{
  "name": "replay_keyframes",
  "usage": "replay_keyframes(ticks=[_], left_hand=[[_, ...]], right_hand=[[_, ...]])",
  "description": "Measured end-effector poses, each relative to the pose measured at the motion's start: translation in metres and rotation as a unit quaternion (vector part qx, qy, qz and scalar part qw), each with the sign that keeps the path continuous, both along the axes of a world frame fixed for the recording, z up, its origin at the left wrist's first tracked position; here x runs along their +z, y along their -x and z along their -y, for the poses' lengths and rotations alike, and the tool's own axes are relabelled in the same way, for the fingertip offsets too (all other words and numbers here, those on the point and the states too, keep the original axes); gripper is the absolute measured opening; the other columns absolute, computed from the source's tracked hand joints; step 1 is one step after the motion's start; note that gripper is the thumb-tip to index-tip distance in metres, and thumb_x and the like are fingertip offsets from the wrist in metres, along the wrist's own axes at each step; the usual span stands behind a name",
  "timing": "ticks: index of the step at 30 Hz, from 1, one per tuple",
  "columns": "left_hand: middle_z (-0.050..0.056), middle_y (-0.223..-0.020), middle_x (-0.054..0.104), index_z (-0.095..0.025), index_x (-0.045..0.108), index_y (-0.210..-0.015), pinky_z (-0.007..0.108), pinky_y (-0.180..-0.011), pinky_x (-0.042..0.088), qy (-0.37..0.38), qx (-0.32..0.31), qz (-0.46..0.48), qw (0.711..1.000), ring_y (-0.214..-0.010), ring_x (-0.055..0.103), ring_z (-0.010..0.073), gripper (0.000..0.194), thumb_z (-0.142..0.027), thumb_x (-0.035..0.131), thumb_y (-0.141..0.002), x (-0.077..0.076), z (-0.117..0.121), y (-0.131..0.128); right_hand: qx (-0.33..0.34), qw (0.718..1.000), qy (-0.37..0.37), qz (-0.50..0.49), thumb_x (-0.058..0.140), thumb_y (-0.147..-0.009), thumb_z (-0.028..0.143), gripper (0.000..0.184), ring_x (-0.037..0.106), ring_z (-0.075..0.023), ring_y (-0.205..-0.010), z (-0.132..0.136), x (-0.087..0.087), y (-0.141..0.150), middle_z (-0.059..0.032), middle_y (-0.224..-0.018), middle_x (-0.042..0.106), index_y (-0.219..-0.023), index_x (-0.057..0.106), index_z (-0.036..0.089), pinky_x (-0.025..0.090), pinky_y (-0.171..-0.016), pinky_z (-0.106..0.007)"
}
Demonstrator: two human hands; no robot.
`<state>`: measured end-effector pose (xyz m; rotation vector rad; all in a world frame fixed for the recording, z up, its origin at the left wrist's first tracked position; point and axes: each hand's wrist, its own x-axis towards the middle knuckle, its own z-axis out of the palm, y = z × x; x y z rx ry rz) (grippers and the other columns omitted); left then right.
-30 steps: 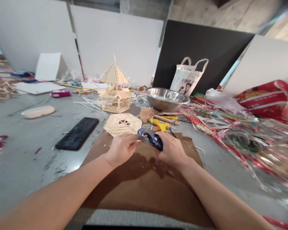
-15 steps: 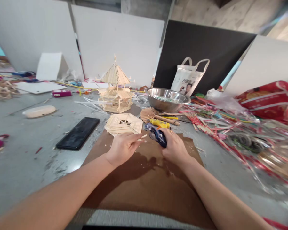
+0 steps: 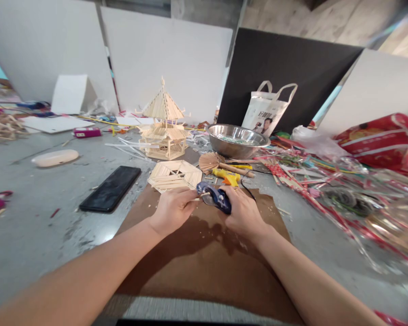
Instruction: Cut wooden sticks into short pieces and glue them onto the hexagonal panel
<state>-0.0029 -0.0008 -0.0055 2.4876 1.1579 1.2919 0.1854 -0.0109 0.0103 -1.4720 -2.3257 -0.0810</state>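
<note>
My left hand pinches thin pale wooden sticks between thumb and fingers. Their ends reach the head of a pair of blue hand cutters, around which my right hand is closed. Whether the blade touches the wood is too small to tell. Both hands are above a brown board strewn with small wood bits. Just beyond my left hand lies a flat hexagonal stick panel. A yellow glue gun with an orange part rests behind the cutters.
Behind the panel stands a stick pagoda model. A steel bowl and a white bag are at the back. On the left lie a black phone and a white oval object. Plastic-wrapped materials clutter the right side.
My right hand has shifted slightly left and down, bringing the cutters' head to the ends of the sticks. More of the glue gun shows now. My left hand has hardly moved.
</note>
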Motion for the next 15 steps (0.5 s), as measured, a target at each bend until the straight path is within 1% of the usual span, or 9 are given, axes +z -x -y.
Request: replay_keyframes(ticks=[5,8,12,15], left_hand=[[0.004,-0.067,0.059,-0.018,0.062,-0.076,0.021,-0.058,0.04,0.005,-0.004,0.002,1.0,-0.063,0.054,0.0122,0.017,-0.021,0.046,-0.074,0.0007,0.0004,0.0002],[0.004,-0.067,0.06,-0.018,0.062,-0.075,0.021,-0.057,0.04,0.0,-0.008,0.002,1.0,-0.063,0.054,0.012,0.017,-0.02,0.046,-0.074,-0.0007,-0.0003,0.0003],[0.005,-0.068,0.061,-0.018,0.063,-0.077,0.021,-0.058,0.04,-0.005,-0.001,0.001,1.0,-0.063,0.055,0.0123,0.018,-0.022,0.046,-0.074,-0.0034,-0.0016,-0.0001],[0.005,-0.067,0.061,-0.017,0.063,-0.082,0.021,-0.057,0.04,0.008,0.002,0.005,1.0,-0.063,0.055,0.0123,0.02,-0.024,0.046,-0.075,-0.003,-0.0014,-0.0013]], right_hand=[[-0.007,1.0,0.014,0.013,0.048,-0.062,0.022,0.039,0.048,-0.02,-0.087,0.0012,0.0027,0.0004,-0.0068,-0.093,0.055,-0.101,0.043,0.017,0.034,-0.073,-0.029],[-0.015,0.999,0.015,0.031,0.049,-0.062,0.023,0.037,0.049,-0.02,-0.085,0.0018,0.0045,0.0008,-0.0066,-0.091,0.056,-0.098,0.044,0.017,0.034,-0.069,-0.027],[-0.046,0.996,0.03,0.064,0.046,-0.064,0.026,0.024,0.054,-0.0182,-0.07,0.0038,0.0064,0.0032,-0.0039,-0.078,0.059,-0.088,0.047,0.019,0.031,-0.056,-0.025],[-0.084,0.994,0.032,0.062,0.044,-0.068,0.03,0.019,0.055,-0.0177,-0.064,0.0031,0.0077,0.0038,-0.0017,-0.071,0.06,-0.084,0.048,0.021,0.028,-0.052,-0.025]])
